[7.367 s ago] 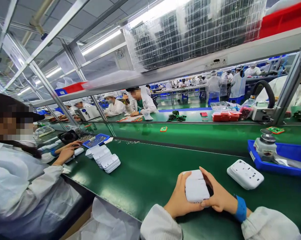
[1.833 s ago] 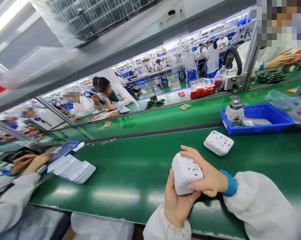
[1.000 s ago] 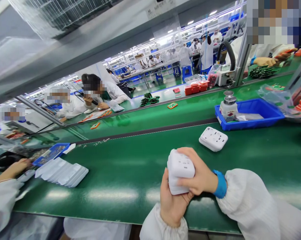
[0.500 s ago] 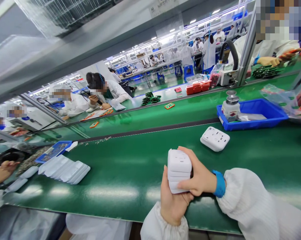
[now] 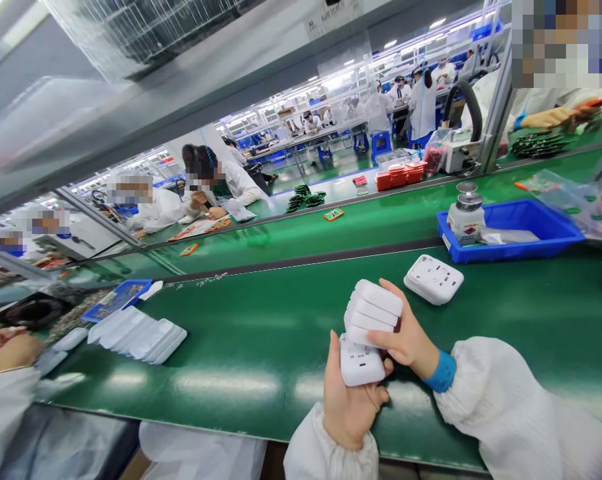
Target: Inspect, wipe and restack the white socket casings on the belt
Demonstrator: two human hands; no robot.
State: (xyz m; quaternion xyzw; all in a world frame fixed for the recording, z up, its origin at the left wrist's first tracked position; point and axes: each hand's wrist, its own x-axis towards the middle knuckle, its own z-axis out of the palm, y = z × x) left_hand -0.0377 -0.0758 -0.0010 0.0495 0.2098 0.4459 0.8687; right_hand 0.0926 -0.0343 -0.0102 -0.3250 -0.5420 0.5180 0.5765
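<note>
A stack of several white plastic housings (image 5: 372,308) is gripped by my right hand (image 5: 411,335), fingers behind it and thumb across the front. Just below, one white housing with small slots (image 5: 363,365) rests in my left hand (image 5: 348,400), whose thumb stands along its left side. The stack is tilted and its lower edge meets or overlaps the top of that housing; whether they touch I cannot tell. Beyond my right hand, more slotted white housings (image 5: 433,279) lie stacked on the green work surface (image 5: 261,320).
A blue bin (image 5: 521,250) holding a dispenser bottle (image 5: 467,213) stands at the back right. White trays (image 5: 138,333) and a blue parts tray (image 5: 118,300) lie at left, near a co-worker's hands (image 5: 13,350). A green conveyor (image 5: 281,230) carries an orange-framed board (image 5: 334,215).
My right hand has lifted and tilted most of the white stack up and right, leaving one slotted housing in my left hand. The co-worker's hand at far left has shifted.
</note>
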